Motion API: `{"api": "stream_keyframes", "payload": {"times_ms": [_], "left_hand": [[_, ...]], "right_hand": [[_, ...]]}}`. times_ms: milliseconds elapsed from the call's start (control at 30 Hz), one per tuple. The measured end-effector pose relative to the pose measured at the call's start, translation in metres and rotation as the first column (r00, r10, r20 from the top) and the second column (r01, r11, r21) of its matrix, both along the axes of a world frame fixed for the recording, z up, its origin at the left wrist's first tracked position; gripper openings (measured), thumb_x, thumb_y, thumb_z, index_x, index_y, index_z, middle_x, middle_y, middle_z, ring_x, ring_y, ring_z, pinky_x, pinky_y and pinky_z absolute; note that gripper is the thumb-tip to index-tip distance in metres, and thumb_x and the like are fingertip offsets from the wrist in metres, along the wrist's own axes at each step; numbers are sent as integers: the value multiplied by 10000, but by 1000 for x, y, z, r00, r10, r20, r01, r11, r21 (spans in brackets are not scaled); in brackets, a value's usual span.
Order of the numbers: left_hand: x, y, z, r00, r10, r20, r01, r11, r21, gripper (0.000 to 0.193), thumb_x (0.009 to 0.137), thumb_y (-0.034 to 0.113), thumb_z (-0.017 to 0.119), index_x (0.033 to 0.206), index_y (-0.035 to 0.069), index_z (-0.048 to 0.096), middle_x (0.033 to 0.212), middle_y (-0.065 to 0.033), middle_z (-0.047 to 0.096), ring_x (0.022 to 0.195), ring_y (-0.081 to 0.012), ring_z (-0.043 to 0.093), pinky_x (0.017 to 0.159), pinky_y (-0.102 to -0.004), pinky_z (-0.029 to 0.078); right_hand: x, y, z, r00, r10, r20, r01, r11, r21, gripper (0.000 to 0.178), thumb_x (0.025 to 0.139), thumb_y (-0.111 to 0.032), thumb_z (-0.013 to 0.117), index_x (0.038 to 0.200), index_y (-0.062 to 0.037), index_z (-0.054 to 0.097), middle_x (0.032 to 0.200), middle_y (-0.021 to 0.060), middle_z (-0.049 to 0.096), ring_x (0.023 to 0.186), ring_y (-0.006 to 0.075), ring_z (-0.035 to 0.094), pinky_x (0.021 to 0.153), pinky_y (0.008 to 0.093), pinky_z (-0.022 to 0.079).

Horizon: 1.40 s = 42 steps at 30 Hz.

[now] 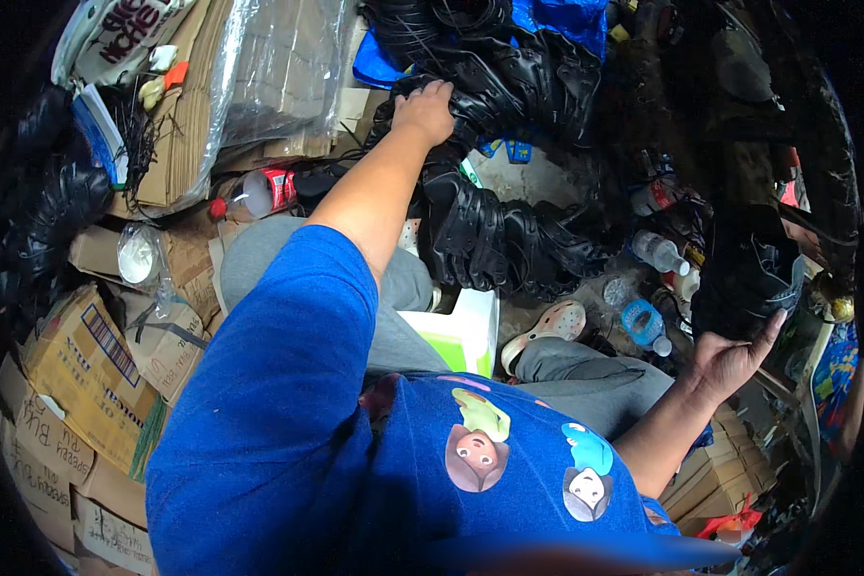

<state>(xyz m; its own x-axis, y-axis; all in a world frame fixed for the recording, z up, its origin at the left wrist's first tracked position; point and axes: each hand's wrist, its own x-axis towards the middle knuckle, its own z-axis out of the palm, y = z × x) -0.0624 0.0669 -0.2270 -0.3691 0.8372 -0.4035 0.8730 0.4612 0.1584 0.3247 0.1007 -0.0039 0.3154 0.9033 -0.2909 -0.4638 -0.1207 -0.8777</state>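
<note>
My left hand point(426, 113) reaches far forward, its fingers curled onto a bunch of black shoe uppers point(518, 82) at the top of the view. Nearer to me, a second row of black uppers point(509, 240) lies strung out in a curve. At the right, my right hand point(725, 367) holds a dark shoe upper point(754, 274) from below, thumb raised along its edge. The fingers behind that piece are hidden.
Flattened cardboard point(178, 115) under clear plastic and cardboard boxes point(96, 374) stand on the left. A red-capped bottle point(259, 194) lies beside my leg. Plastic bottles point(658, 252) lie at right. A white-and-green stool point(466, 336) is between my legs.
</note>
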Motion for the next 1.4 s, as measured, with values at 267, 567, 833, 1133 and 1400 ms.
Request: {"api": "stream_keyframes", "payload": {"times_ms": [267,567,833,1133,1400], "left_hand": [[11,41,16,997,-77,-20,68,951,-303,367,815,140,431,1165,81,524,1321,-118,418,1159,-288,461,951,-540,295],[40,53,7,970,-243,-27,240,968,-66,573,762,149,541,1310,147,372,1423,-41,271,1231,-272,381,985,-546,283],[66,95,29,905,-415,-96,422,905,64,495,764,130,531,1250,125,435,1368,-66,355,1175,-291,435,913,-498,352],[104,115,43,893,-414,-176,382,905,-187,546,799,118,468,1321,241,366,1407,-37,304,1260,-264,343,983,-632,189],[150,101,6,741,-647,-181,671,697,251,680,765,101,570,1355,289,291,1436,16,242,1286,-265,299,960,-629,250]], "right_hand": [[9,-1,-6,1000,-3,12,3,1000,8,473,891,-340,468,1273,-66,418,1292,130,447,1195,297,419,1001,495,323],[20,-5,-4,996,-47,-80,48,999,9,427,902,-302,449,1255,-62,440,1290,127,452,1195,293,421,1017,499,295],[24,-6,-3,984,-60,-167,64,998,18,409,895,-294,455,1219,-44,480,1257,126,487,1189,277,433,1037,458,276],[43,-7,-2,972,-35,-231,43,999,31,407,879,-275,479,1207,-33,480,1220,126,517,1130,261,485,999,442,332],[40,-10,2,960,-25,-280,35,999,31,404,881,-264,457,1207,-27,481,1219,130,519,1143,269,478,1008,445,319]]}}
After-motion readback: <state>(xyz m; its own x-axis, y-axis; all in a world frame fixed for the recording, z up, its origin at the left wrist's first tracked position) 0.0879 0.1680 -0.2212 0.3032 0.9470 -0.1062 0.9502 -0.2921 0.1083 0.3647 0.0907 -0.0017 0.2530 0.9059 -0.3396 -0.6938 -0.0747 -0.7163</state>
